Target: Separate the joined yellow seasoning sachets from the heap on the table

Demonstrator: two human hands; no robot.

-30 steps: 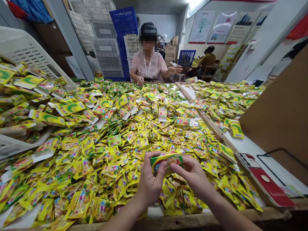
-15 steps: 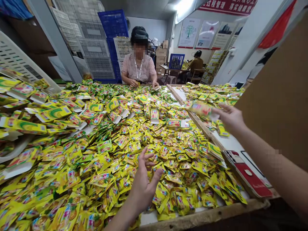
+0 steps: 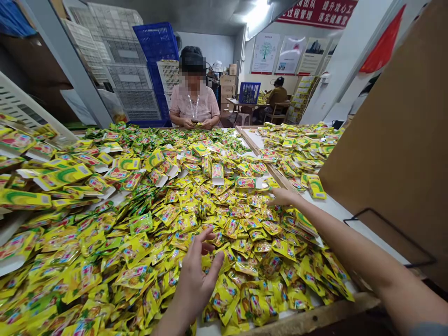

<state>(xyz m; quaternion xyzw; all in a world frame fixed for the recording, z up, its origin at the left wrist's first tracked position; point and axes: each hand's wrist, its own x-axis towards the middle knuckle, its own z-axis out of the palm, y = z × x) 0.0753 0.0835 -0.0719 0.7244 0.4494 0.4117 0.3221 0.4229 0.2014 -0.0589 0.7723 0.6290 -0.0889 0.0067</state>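
**Hands.** The left hand is at the near edge of the heap, palm down and open, with its fingers spread and slightly curled. It has hold of nothing and sits over the sachets; contact cannot be determined. The right hand is extended across the heap with its fingers flat and close together, and nothing is visible in its grasp. It lies near a carton and just beside the wooden rail.

**Desk.** The sachets, printed in yellow and green, form a loose heap covering the main area of the desk, directly beneath and around both hands. Flat yellow-green cartons lie stacked on the heap's left side, against a white crate. A second heap lies beyond the rail, to the right. A brown board stands along the right side.

**Surroundings.** A co-worker sits across the desk, both hands together over a small yellow item. Blue and white crates are stacked behind that person. A second co-worker sits at a far table.
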